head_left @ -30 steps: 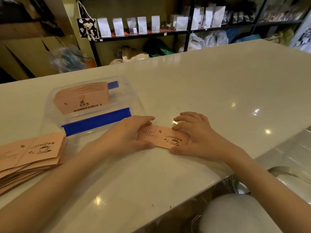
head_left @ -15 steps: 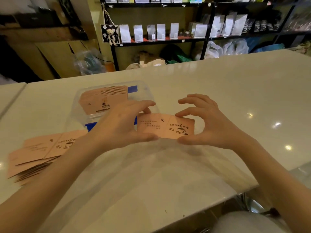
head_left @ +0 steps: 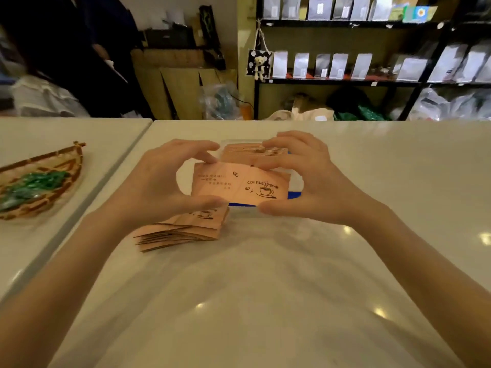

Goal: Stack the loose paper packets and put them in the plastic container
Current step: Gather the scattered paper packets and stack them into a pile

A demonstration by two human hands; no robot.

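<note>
Both hands hold a small stack of pink-brown paper packets (head_left: 239, 185) printed with a coffee cup, lifted above the white counter. My left hand (head_left: 159, 179) pinches its left end and my right hand (head_left: 305, 179) pinches its right end. Right behind and under it sits the clear plastic container (head_left: 295, 181) with a blue strip, largely hidden, with a row of packets (head_left: 252, 152) standing inside. A loose fanned pile of packets (head_left: 180, 229) lies on the counter below my left hand.
A woven basket (head_left: 66, 179) with green wrapped items rests on the adjoining counter at the left. A seam (head_left: 132, 147) divides the two counters. Shelves of white bags (head_left: 337, 65) stand beyond the far edge. A person in dark clothing is at the upper left.
The packet stack has risen off the counter and moved left over the container. The camera has tilted up and left, bringing the basket into view.
</note>
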